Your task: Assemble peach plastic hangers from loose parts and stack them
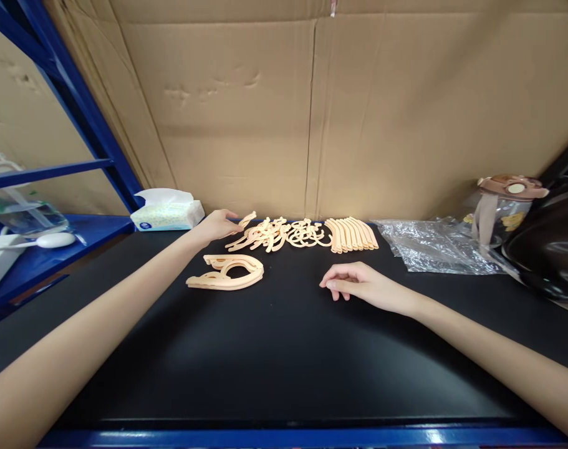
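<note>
The two hands are well apart. The right hand (351, 284), loosely curled with nothing visible in it, is well to the right of a peach, curved plastic assembly (225, 280) with a rounded opening, which lies on the matte black tabletop (274, 362). The left hand (213, 226) reaches just beyond that assembly, its fingertips at the end of a small, peach, slender plastic piece (248, 219) that tilts upward; whether they pinch it firmly I cannot tell.

Beyond the assembly and to its right lie a tangled pile of peach, slim plastic arms (272, 234), then a cluster of peach, curved plastic hooks (308, 234), then a tidy row of peach, bowed plastic strips (353, 236). Farther right are a clear, crinkled plastic bag (445, 246) and a transparent bottle with a brown lid (508, 202). A pale, patterned tissue packet (166, 215) sits beyond the assembly to its left, before the brown cardboard wall (237, 125).

Interlocked arms could drag neighbours along if one were pulled sharply, and a light grip might drop the small piece. The left forearm passes close to the assembly, so a low sweep could knock it askew.
</note>
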Demonstrator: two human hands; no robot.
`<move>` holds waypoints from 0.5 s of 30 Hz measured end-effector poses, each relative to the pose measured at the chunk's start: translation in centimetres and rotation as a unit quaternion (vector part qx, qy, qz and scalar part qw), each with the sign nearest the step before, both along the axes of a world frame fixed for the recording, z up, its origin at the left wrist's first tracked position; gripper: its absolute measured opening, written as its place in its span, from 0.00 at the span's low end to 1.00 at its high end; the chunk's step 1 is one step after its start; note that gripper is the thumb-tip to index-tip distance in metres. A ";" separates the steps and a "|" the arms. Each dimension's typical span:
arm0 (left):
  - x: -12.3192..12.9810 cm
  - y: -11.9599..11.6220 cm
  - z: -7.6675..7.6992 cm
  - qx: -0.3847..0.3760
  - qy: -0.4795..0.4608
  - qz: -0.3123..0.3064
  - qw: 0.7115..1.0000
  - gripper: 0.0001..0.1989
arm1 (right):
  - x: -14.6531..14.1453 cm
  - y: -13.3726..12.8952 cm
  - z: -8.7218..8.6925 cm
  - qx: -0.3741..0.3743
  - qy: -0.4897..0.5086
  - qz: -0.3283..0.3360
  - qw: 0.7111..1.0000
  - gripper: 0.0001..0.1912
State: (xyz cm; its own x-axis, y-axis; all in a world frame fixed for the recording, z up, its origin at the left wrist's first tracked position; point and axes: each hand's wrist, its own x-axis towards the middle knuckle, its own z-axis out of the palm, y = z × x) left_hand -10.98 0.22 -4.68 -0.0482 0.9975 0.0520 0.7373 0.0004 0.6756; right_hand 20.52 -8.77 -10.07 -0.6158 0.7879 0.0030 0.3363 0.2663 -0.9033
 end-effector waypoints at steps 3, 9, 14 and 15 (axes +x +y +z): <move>0.6 -0.8 1.2 0.024 0.009 -0.002 1.000 0.24 | 0.0 0.0 0.0 0.000 0.003 0.002 1.000 0.12; 3.7 -4.4 1.9 0.028 -0.018 -0.133 0.991 0.21 | -0.4 -0.2 0.1 0.017 0.051 -0.067 0.996 0.17; 6.8 -9.2 0.1 -0.014 -0.070 -0.287 0.955 0.23 | -0.4 0.0 0.3 0.021 0.110 -0.144 0.983 0.25; 7.3 -9.9 -0.2 -0.029 -0.070 -0.302 0.950 0.22 | -0.3 0.0 0.4 0.030 0.110 -0.145 0.983 0.25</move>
